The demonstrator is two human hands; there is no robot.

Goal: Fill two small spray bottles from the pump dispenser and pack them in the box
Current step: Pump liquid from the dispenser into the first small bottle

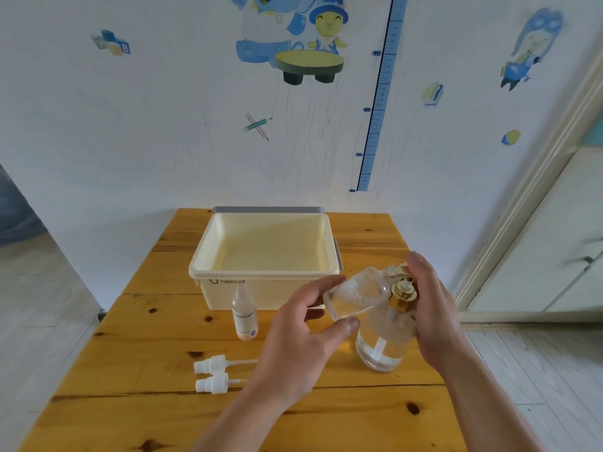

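Note:
My left hand (303, 334) grips a small clear spray bottle (355, 293), uncapped and tilted, with its mouth up against the nozzle of the pump dispenser (385, 340). The dispenser is a clear glass bottle with a gold collar and a little liquid at the bottom. My right hand (430, 298) wraps round the pump head from the right. A second small bottle (244, 313) with a printed label stands uncapped in front of the cream box (264, 275). Two white spray caps (212, 373) lie on the table, left of my left wrist.
The wooden table (163, 412) stands against a wall with stickers. The open cream box holds nothing, and a grey lid (267, 209) sits behind it. A white door (554, 243) is at the right, with floor on both sides.

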